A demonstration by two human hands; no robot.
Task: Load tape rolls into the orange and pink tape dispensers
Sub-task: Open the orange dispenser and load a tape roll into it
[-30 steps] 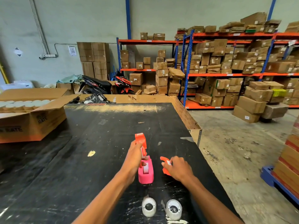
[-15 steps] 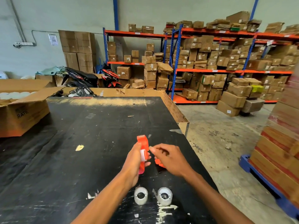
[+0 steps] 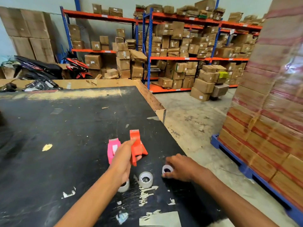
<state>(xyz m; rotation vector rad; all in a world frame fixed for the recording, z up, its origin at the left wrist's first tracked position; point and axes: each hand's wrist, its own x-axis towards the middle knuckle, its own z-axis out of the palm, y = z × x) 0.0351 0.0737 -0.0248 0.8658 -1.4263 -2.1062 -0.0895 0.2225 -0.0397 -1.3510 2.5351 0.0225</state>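
Observation:
My left hand grips the orange tape dispenser, which stands near the right side of the black table. The pink tape dispenser sits on the table just left of it, partly behind my left hand. My right hand holds a small clear tape roll at the table's right edge. A second tape roll lies between my wrists. A third roll shows partly from under my left forearm.
The table's right edge drops to a concrete floor. A wrapped pallet of boxes stands close on the right. Shelving full of cartons fills the back, and motorbikes are parked beyond the table's far edge.
My right hand left the orange dispenser and moved down right onto a tape roll. The pink dispenser now stands free, left of the orange one. My view swung right.

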